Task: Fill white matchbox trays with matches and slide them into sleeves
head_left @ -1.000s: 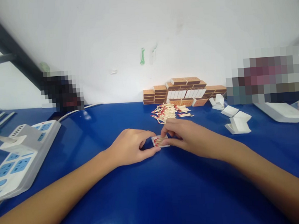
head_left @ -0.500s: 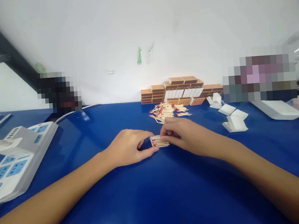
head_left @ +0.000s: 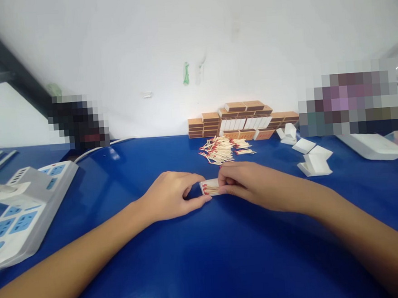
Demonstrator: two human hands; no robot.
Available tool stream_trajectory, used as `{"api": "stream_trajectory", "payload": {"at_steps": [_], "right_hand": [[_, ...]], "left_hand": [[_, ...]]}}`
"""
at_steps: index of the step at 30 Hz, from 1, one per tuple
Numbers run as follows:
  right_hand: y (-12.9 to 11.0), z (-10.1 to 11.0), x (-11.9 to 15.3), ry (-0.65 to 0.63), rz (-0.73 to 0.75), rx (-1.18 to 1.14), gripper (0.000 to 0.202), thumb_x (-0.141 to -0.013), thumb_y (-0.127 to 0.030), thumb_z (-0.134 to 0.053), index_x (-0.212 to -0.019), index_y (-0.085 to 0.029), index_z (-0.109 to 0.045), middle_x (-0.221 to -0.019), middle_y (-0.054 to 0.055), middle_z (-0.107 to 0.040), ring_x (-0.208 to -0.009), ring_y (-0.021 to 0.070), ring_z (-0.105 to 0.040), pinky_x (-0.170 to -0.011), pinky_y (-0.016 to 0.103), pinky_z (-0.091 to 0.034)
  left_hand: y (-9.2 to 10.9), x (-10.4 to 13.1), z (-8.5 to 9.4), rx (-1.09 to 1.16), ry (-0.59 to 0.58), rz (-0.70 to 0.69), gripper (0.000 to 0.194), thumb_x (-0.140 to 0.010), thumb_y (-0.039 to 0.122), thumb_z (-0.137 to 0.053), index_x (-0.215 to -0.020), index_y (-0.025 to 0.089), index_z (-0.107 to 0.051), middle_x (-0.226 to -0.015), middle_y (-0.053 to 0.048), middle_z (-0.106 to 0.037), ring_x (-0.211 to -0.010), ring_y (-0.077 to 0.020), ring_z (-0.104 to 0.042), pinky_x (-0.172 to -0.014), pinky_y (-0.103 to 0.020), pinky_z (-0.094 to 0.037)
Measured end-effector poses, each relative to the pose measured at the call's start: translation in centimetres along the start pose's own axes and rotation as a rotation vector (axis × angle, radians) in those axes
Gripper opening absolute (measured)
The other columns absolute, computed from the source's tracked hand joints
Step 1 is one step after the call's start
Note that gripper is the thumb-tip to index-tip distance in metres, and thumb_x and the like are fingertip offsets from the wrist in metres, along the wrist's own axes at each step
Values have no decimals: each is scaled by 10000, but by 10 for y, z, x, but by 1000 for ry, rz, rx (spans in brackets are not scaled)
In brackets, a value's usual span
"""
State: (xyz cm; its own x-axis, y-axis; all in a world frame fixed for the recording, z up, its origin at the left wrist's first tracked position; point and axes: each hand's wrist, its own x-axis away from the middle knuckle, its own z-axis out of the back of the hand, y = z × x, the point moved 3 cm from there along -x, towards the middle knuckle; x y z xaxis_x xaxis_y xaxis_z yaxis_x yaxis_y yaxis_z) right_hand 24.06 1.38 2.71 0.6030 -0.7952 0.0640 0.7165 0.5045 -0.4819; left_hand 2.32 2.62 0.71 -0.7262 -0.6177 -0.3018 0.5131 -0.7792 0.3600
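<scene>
A small white matchbox tray [head_left: 214,183] lies on the blue table with several red-headed matches [head_left: 211,190] in it. My left hand [head_left: 175,196] grips the tray's left end between thumb and fingers. My right hand [head_left: 240,182] is closed at the tray's right end, its thumb and fingers pinched over the plain ends of the matches. Those ends and that end of the tray are hidden by the fingers. Just beyond my hands is a loose pile of matches [head_left: 217,148], heads mostly to the left, with a smaller bunch beside it.
Stacked matchboxes [head_left: 244,112] stand against the wall behind the pile. Several empty white trays [head_left: 314,163] lie to the right, some tilted on one another. A white box-like object [head_left: 371,146] is farther right. At left sits a large power strip [head_left: 35,201] with a plug and cable.
My right hand has shifted slightly right along the tray, showing more of the matches' red heads. My left hand keeps its place on the tray.
</scene>
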Motion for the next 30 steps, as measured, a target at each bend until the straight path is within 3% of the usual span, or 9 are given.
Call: {"api": "stream_trajectory", "payload": {"at_steps": [4, 9, 13, 15, 18, 20, 30], "right_hand": [[-1, -2, -4, 35, -12, -25, 231, -1043, -350, -510, -888, -217, -618, -931, 50, -694, -795, 185, -589, -693, 321, -395], [3, 4, -10, 126, -26, -88, 265, -1013, -413, -558, -843, -221, -622, -760, 4, -638, -679, 161, -539, -621, 298, -371], [39, 29, -7, 376, -125, 105, 272, -992, -413, -551, -817, -218, -623, -706, 18, -614, -637, 175, -518, -607, 314, -342], [66, 43, -3, 466, -159, 287, 189, -946, -369, -591, -873, -207, -658, -811, 64, -657, -712, 204, -552, -650, 331, -359], [103, 51, -2, 368, -188, 300, 212, -907, -404, -629, -899, -209, -709, -850, 86, -677, -750, 226, -578, -671, 343, -401], [115, 51, -3, 313, -181, 247, 240, -902, -436, -639, -911, -216, -733, -843, 76, -683, -744, 217, -580, -672, 336, -417], [105, 35, -9, 213, -192, 222, 339, -980, -502, -484, -841, -217, -604, -794, 84, -685, -714, 215, -592, -640, 337, -432]], "left_hand": [[0, 0, 0, 3, -6, -2, 324, -947, 430, -696, -1194, 224, -735, -658, 54, -602, -564, -98, -549, -577, -235, -377], [1, 2, 0, 8, 15, -3, 321, -942, 423, -707, -1190, 222, -740, -623, 60, -582, -543, -97, -534, -559, -234, -358], [1, 3, 0, 7, 55, -22, 346, -947, 433, -699, -1208, 209, -733, -615, 60, -577, -543, -97, -536, -560, -238, -355], [1, 3, 0, 0, 51, -26, 348, -951, 436, -693, -1207, 204, -734, -620, 58, -579, -546, -98, -538, -561, -241, -355], [1, 2, 0, -18, 5, -14, 330, -949, 427, -698, -1194, 212, -741, -625, 55, -582, -549, -103, -540, -555, -245, -349], [1, 1, -1, -23, -21, -4, 326, -949, 429, -697, -1192, 218, -743, -624, 55, -580, -546, -105, -541, -552, -247, -348], [1, 2, 0, -18, -12, -9, 323, -946, 429, -699, -1190, 222, -742, -639, 50, -598, -548, -105, -551, -551, -240, -366]]}}
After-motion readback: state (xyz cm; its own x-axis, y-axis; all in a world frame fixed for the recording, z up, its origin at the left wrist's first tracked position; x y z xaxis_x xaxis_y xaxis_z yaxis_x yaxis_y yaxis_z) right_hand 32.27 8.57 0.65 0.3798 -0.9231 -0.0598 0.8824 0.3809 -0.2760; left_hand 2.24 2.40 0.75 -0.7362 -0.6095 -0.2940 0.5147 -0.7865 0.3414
